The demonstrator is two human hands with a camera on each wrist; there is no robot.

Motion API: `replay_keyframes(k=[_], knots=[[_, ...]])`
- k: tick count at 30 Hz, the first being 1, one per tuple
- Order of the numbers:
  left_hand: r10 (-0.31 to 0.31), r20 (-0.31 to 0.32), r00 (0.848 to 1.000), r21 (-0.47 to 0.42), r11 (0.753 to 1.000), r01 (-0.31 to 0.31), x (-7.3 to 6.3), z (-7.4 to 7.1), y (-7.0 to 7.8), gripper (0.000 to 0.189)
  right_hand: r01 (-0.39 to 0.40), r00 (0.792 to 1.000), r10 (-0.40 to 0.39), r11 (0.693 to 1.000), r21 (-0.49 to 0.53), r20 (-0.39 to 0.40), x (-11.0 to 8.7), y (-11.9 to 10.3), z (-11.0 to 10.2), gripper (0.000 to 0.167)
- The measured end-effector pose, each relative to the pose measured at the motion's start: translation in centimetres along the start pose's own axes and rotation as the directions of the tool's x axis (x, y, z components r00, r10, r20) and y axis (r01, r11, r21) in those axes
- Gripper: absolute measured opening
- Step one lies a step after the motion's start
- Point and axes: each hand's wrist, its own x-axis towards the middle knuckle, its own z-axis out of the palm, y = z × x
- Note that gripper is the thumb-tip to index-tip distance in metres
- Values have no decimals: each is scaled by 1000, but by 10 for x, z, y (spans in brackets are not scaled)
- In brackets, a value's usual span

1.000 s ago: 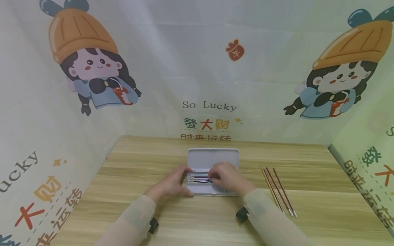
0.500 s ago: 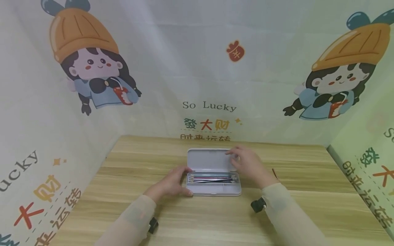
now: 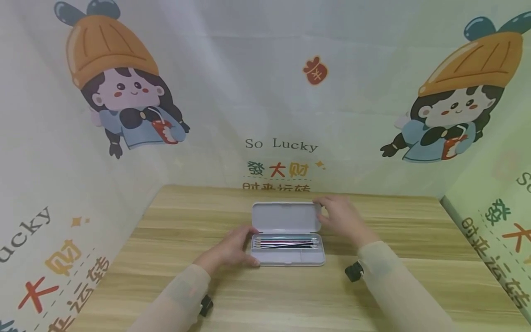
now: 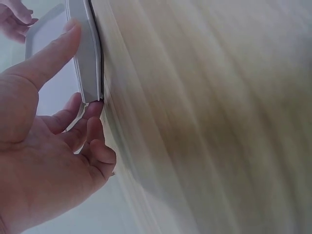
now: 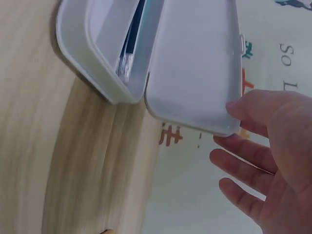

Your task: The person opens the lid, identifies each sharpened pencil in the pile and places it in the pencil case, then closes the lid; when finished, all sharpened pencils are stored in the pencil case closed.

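A white pencil case (image 3: 275, 257) lies open on the table, its lid (image 3: 286, 216) raised at the back. Several pencils (image 3: 284, 243) lie together in its rear compartment. My left hand (image 3: 229, 249) grips the case's left end; in the left wrist view the thumb of that left hand (image 4: 44, 146) presses one side while fingertips touch the other. At the lid's upper right corner is my right hand (image 3: 342, 216). The right wrist view shows that right hand (image 5: 292, 146) pinching the lid's edge, thumb inside and a finger behind, its other fingers loosely spread.
The wooden table (image 3: 265, 299) ends at a printed cloth backdrop (image 3: 215, 92) behind and at both sides. The pencils seen earlier to the right of the case are hidden behind the right arm in the head view.
My right hand has left the pencils in the case, moved right and up, and taken hold of the lid's right corner. The left hand has stayed at the case's left end.
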Motion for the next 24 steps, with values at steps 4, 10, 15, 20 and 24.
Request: replay_keyframes(k=[4,10,15,20,24], knots=[[-2,-12,1000,-15,1000,2,0,2,-1,86,-23,1000,23,1000,13,-2,-8,-6,-3,42],[-28,-62,998,-126,992,20,1,7,-7,103,-27,999,28,1000,12,-32,-21,-10,-5,42],[-41,-87,995,-184,983,24,0,7,-5,125,-11,998,13,1000,26,-63,-32,-12,-6,40],[-13,-82,997,-185,983,-2,-3,9,-6,126,-14,997,22,995,99,-74,-47,-14,-3,38],[20,-78,997,-167,985,-33,-4,9,-7,113,-1,996,16,988,157,-90,-58,-14,0,28]])
